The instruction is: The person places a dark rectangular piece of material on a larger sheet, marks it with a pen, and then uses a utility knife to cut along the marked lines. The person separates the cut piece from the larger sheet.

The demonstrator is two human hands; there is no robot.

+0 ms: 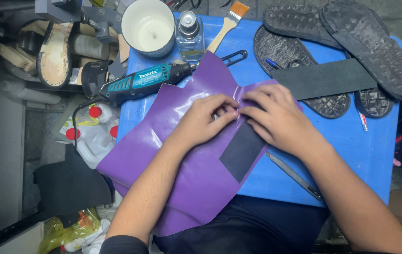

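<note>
Both hands meet mid-frame on a glossy purple sheet of leather-like material (pixel 187 160) spread over a blue plastic table top (pixel 351 141). The left hand (pixel 205 120) has its fingers curled, pinching the sheet's edge, while the right hand (pixel 278 120) lies flat with spread fingers, pressing a dark grey rectangular strip (pixel 241 153) down onto the purple sheet. Just right of that strip lies a slim grey knife (pixel 292 174). Upper left of the frame holds a teal and black rotary tool (pixel 140 82), a white cup (pixel 148 26) and a small glass bottle (pixel 190 30). Black rubber shoe soles (pixel 375 47) sit upper right.
</note>
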